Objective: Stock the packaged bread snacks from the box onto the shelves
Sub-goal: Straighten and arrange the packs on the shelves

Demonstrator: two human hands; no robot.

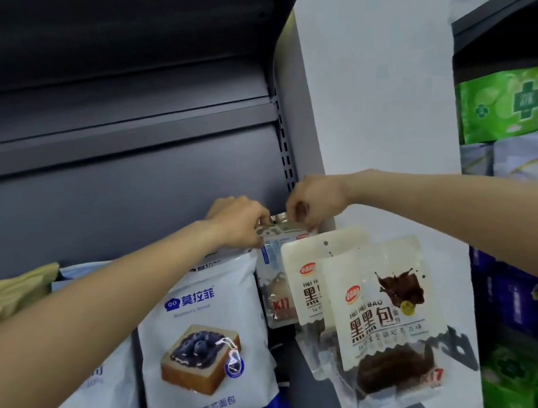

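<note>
Nearest the camera, our two bare forearms reach forward to the back of the dark grey metal shelf [290, 366]. We take as landmark the large white glossy pouch with the blueberry toast picture [208, 350], standing upright on that shelf.

Our left hand [238, 220] and right hand [315, 202] sit above the landmark's upper right corner, fingers curled, each pinching a top corner of the small clear plastic bread packet [277, 282]. The packet hangs with its long axis vertical, directly below both hands and just right of the landmark, behind the two white chocolate bread packets [379, 312] that lean forward to its right.

The hands are about equally near the packet. Its film looks thin and crinkly, so we judge it will sag unless lowered upright into the gap. The supply box is not in view.
</note>
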